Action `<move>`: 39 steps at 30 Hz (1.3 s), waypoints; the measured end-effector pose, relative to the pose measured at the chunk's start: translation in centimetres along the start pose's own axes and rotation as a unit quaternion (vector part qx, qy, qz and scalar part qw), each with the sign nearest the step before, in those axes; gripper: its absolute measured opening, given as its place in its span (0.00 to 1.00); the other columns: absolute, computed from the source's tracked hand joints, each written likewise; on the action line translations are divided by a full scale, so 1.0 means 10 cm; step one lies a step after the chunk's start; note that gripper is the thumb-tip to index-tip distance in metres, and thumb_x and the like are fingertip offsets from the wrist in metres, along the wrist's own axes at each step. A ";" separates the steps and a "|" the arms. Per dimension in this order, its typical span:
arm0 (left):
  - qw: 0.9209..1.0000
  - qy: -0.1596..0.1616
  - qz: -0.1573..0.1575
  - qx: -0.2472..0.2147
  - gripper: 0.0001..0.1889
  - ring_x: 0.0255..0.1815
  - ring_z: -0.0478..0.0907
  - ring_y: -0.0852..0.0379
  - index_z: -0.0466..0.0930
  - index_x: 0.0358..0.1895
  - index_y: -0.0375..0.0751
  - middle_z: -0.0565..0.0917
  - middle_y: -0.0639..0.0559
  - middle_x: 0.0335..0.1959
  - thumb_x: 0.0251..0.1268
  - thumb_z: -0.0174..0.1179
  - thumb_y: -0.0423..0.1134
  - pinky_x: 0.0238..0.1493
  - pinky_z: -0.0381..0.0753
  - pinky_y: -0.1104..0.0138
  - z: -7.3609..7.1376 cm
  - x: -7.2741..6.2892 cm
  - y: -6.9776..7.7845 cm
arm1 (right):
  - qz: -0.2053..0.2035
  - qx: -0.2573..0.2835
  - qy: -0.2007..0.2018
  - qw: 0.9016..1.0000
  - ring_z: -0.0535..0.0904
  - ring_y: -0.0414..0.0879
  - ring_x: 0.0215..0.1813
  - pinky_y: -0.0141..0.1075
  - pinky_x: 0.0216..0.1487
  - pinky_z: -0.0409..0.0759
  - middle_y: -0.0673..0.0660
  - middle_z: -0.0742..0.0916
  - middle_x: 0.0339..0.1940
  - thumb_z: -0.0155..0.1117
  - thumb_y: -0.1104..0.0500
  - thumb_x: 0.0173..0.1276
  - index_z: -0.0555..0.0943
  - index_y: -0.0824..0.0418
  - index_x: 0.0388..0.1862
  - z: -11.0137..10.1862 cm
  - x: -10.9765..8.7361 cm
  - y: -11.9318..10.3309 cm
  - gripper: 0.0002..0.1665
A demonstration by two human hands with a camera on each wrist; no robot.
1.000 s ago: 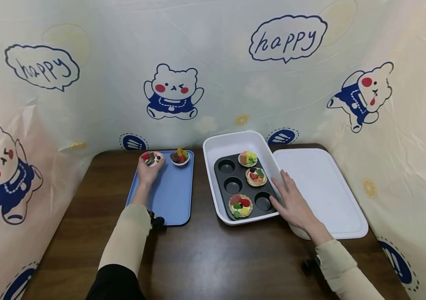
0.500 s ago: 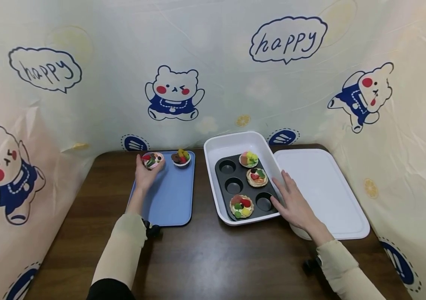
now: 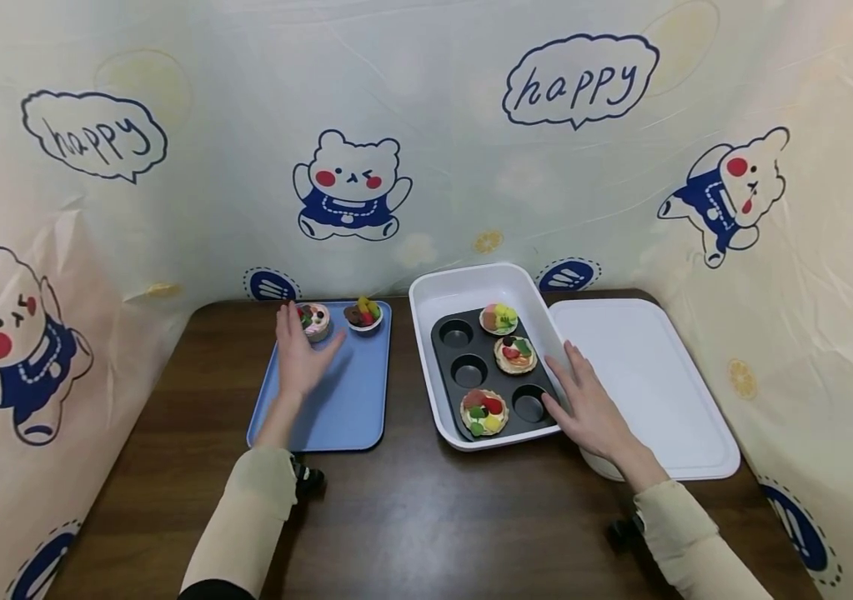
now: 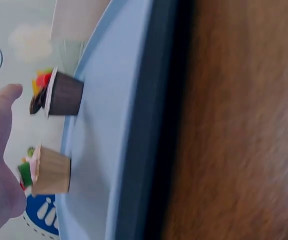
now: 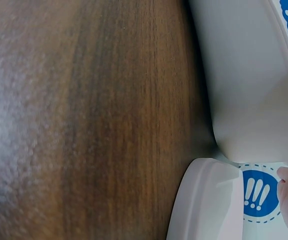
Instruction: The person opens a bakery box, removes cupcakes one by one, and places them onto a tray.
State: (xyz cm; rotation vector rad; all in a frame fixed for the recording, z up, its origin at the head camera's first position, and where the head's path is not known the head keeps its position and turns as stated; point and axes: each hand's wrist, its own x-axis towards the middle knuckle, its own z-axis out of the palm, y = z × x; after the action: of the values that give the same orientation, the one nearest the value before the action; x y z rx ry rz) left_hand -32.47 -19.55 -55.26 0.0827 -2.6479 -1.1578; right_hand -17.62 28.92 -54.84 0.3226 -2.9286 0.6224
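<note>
Left hand (image 3: 302, 358) over on the blue tray (image 3: 343, 400), and it's wide apart, fingers long and straight, thumb swung out, nothing in its grasp! Right beside it sits the pink cupcake (image 3: 317, 323), upright in its pale paper cup, partly masked by those fingers; whether any fingertip brushes it, can't be told from here. That spread leaves enough room to straddle the cup, and coming from the side looks a smart choice, sparing the soft-looking topping from a squeeze.

Just along the far end, the chocolate cupcake (image 3: 363, 320) stands in a dark cup, with a gap from its neighbour, handy room for a thumb, you'd say. Both flat on their bases, so the toppings face up.

Across the table (image 3: 411, 517), the white tub (image 3: 464, 292) holds the muffin pan (image 3: 483, 348), whose round wells would likely stop anything sliding about. Three are taken: the yellow-topped cupcake (image 3: 499, 317) far right, the middle tart (image 3: 515, 356) just below it, the near tart (image 3: 484, 412) bottom left. Three wells gape bare.

And the right hand (image 3: 591, 408)! Fingers fanned loosely at the tub's right edge, thumb towards the bare near well, gripping nothing; it reads like a steadying touch, though how firm can't be seen. Beyond it lies the white panel (image 3: 644, 383), probably parked there to leave the tub's top accessible
</note>
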 end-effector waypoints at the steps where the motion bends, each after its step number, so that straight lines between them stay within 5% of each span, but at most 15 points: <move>1: 1.000 -0.003 0.020 0.011 0.60 0.94 0.40 0.30 0.44 0.90 0.32 0.44 0.28 0.92 0.69 0.74 0.55 0.91 0.46 0.36 0.02 -0.02 0.02 | -0.001 0.000 0.001 1.000 0.53 0.74 0.90 0.70 0.86 0.59 0.71 0.55 0.93 0.61 0.46 0.81 0.66 0.60 0.87 0.00 0.00 0.00 0.42; 6: 0.992 -0.007 0.122 0.033 0.56 0.93 0.43 0.28 0.54 0.88 0.31 0.50 0.25 0.90 0.67 0.74 0.57 0.90 0.47 0.34 0.17 -0.09 0.09 | 0.003 -0.005 -0.002 1.000 0.53 0.74 0.90 0.71 0.86 0.59 0.71 0.55 0.93 0.62 0.45 0.81 0.66 0.61 0.87 0.01 0.01 0.00 0.43; 9: 0.986 -0.043 0.160 0.033 0.53 0.93 0.45 0.29 0.58 0.87 0.34 0.51 0.28 0.91 0.69 0.72 0.58 0.89 0.51 0.32 0.26 -0.19 0.27 | 0.009 -0.012 -0.008 1.000 0.52 0.73 0.91 0.70 0.87 0.58 0.70 0.54 0.93 0.62 0.44 0.81 0.65 0.60 0.88 0.01 0.01 0.01 0.44; 14: 0.973 -0.124 0.188 0.045 0.48 0.93 0.46 0.29 0.59 0.88 0.37 0.51 0.30 0.91 0.74 0.70 0.56 0.88 0.52 0.31 0.35 -0.39 0.66 | 0.009 -0.025 -0.005 1.000 0.53 0.72 0.91 0.69 0.88 0.57 0.69 0.55 0.93 0.63 0.41 0.80 0.64 0.61 0.89 -0.02 0.04 0.00 0.47; 22: 0.958 -0.181 0.218 0.050 0.50 0.93 0.48 0.32 0.58 0.89 0.41 0.53 0.35 0.92 0.72 0.73 0.55 0.86 0.58 0.32 0.48 -0.54 0.86 | 0.019 -0.049 -0.035 0.998 0.51 0.68 0.93 0.65 0.91 0.51 0.69 0.60 0.92 0.64 0.39 0.79 0.58 0.67 0.90 -0.12 -0.05 0.04 0.54; 29: 0.929 -0.269 0.249 0.047 0.49 0.95 0.47 0.39 0.60 0.89 0.46 0.53 0.42 0.93 0.73 0.71 0.60 0.88 0.59 0.36 0.49 -0.62 1.11 | 0.009 -0.049 -0.046 0.998 0.51 0.67 0.93 0.67 0.90 0.53 0.67 0.58 0.93 0.67 0.32 0.75 0.53 0.66 0.92 -0.18 -0.17 0.16 0.63; 34: 0.912 -0.304 0.273 0.050 0.47 0.95 0.48 0.42 0.61 0.89 0.48 0.55 0.44 0.93 0.74 0.70 0.60 0.87 0.64 0.40 0.55 -0.68 1.22 | 0.009 -0.046 -0.048 0.998 0.50 0.67 0.93 0.65 0.91 0.51 0.67 0.56 0.93 0.65 0.31 0.75 0.50 0.66 0.92 -0.16 -0.20 0.19 0.64; 39: 0.880 -0.358 0.307 0.057 0.46 0.93 0.54 0.38 0.65 0.87 0.45 0.61 0.40 0.90 0.73 0.71 0.60 0.88 0.63 0.43 0.64 -0.76 1.34 | 0.010 -0.041 -0.045 0.998 0.50 0.68 0.93 0.65 0.91 0.53 0.68 0.56 0.93 0.65 0.31 0.76 0.49 0.67 0.92 -0.12 -0.21 0.19 0.64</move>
State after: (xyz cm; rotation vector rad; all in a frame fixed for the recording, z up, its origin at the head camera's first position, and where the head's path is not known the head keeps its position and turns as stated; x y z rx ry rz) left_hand -26.13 -4.65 -51.24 -1.3026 -2.9318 -0.9023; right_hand -15.94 31.49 -54.83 0.3207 -3.0375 0.5006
